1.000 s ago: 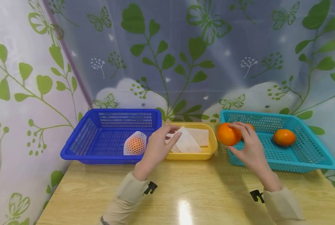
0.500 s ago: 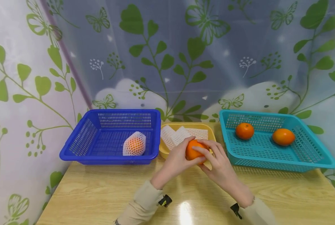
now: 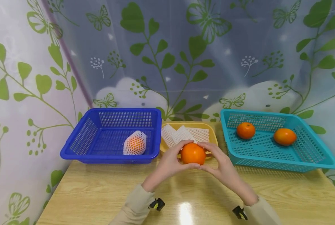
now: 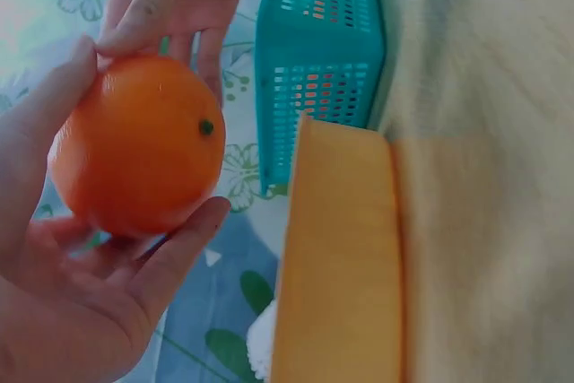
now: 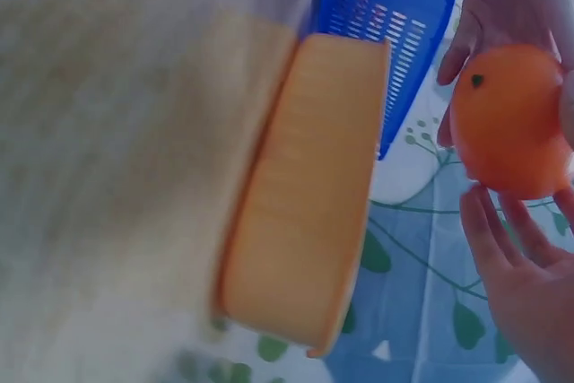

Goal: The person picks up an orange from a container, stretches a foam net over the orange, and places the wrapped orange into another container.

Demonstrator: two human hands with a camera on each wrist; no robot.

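Note:
Both hands hold one orange (image 3: 193, 154) in front of the yellow basket. My left hand (image 3: 170, 163) curls its fingers and thumb around the left side of the fruit, and my right hand (image 3: 223, 164) does the same on the right. The thumbs meet along the near underside. A small green stem spot shows on the orange (image 4: 139, 145) in the left wrist view. Behind the hands, the yellow basket (image 3: 214, 140) carries white foam net sleeves (image 3: 181, 135).
To the left stands a blue basket (image 3: 111, 158) with an orange in a white foam net (image 3: 135, 144). A teal basket (image 3: 279, 165) on the right has two bare oranges, one (image 3: 245, 130) left and one (image 3: 285, 137) right. All rest on a wooden table (image 3: 100, 181) before a leaf-patterned curtain.
The right hand has carried the orange left from the teal basket to the middle. My left hand has moved from the foam nets to the fruit, which both now hold.

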